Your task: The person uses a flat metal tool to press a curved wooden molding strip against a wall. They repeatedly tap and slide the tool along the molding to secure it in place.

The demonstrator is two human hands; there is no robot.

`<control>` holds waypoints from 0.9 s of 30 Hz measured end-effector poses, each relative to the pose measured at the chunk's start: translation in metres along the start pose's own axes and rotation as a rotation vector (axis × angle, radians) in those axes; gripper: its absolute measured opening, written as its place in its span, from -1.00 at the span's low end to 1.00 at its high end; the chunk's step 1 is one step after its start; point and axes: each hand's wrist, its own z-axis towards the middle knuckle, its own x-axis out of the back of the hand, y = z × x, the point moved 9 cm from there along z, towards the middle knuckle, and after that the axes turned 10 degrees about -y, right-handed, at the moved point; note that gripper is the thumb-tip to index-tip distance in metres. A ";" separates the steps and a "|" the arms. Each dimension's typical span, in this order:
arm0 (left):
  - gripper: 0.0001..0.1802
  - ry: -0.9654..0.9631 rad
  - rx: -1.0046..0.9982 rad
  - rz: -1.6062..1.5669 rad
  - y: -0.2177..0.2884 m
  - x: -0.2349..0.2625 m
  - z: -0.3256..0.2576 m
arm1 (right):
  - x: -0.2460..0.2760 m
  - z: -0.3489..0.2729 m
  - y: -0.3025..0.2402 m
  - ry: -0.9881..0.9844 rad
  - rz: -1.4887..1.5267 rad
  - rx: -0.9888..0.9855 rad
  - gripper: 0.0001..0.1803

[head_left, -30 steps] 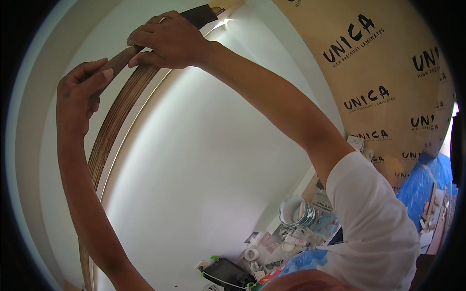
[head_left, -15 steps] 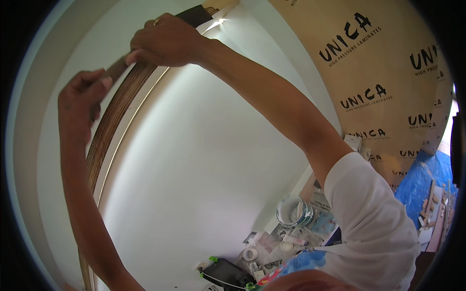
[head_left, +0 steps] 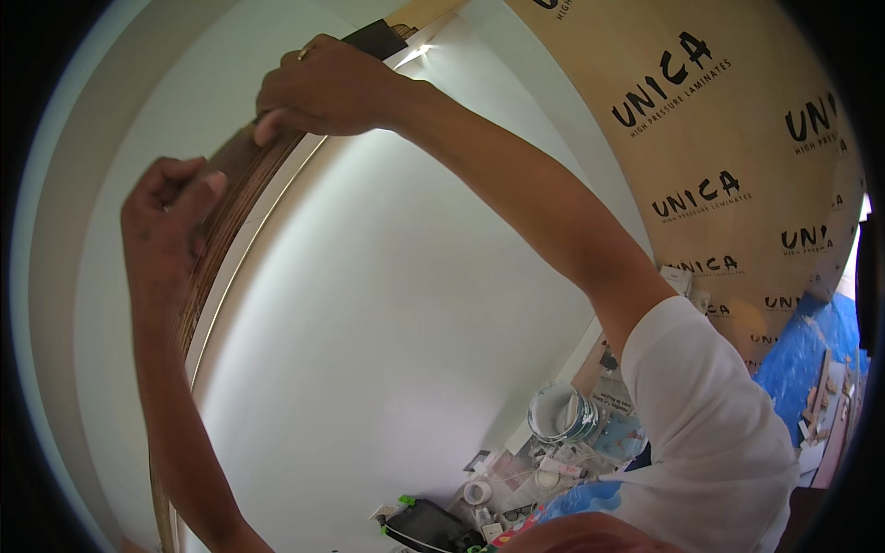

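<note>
A person is standing close to a tall white panel [head_left: 387,350], reaching both arms up along its left edge. A long brown strip [head_left: 217,240] of wood is running up that edge, curving with the lens from the bottom of the picture to a dark end near the top.

The right hand [head_left: 323,92] is lying high on the strip, palm down, fingers folded over its outer side and thumb pressing its near face, so it is gripping the strip. A ring is showing on one finger. The left hand [head_left: 171,207] is sitting lower on the strip, just below the right; its fingers are curled against the strip's left side, thumb up on its face, gripping it too. The two hands are near each other but not touching.

A plain pale wall [head_left: 101,138] is filling the space left of the strip. To the right, a tan sheet [head_left: 737,120] printed with repeating dark lettering is covering the wall. A bright spot of light is glinting at the panel's top corner.

Down on the floor, cluttered things are lying at the panel's foot: a white bucket [head_left: 558,415], a roll of tape [head_left: 477,491], a black case [head_left: 426,527] with green corners, and scattered papers. A blue tarp [head_left: 811,359] is spreading at the far right. The person's white sleeve [head_left: 710,433] is filling the lower right.
</note>
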 end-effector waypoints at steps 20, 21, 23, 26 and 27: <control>-0.61 0.163 0.034 0.014 0.021 -0.010 -0.027 | 0.007 -0.001 0.007 -0.131 0.004 0.095 -0.36; -0.61 0.163 0.044 -0.009 0.019 -0.016 -0.031 | 0.005 -0.002 0.006 -0.155 -0.005 0.111 -0.36; -0.63 0.168 0.059 -0.058 0.008 -0.030 -0.040 | 0.005 -0.008 0.003 -0.129 -0.029 0.170 -0.32; -0.66 0.180 -0.035 -0.007 -0.006 -0.067 -0.059 | 0.005 -0.029 0.000 -0.022 -0.092 0.288 -0.07; -0.67 0.170 -0.044 0.003 -0.006 -0.069 -0.060 | 0.003 -0.027 0.002 -0.053 -0.092 0.281 -0.07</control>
